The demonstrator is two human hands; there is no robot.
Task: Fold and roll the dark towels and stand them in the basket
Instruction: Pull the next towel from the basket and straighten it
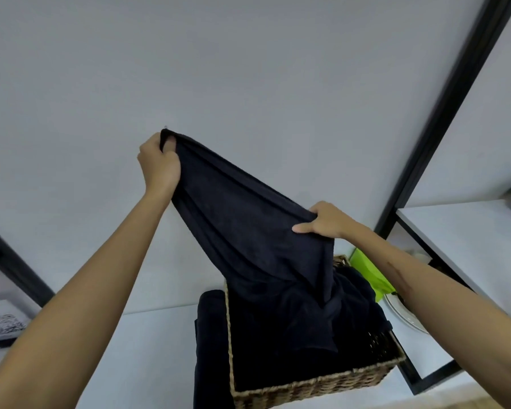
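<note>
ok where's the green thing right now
In the head view, the green item sits lower right, just behind the wicker basket, beside a white plate.

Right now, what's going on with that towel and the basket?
A person holds a dark towel up in the air above the wicker basket. The left hand grips one raised corner and the right hand grips the edge lower down. The towel's lower end hangs into the basket, on more dark cloth there. Another dark towel lies beside the basket on the white surface. Nothing looks rolled yet.
</note>
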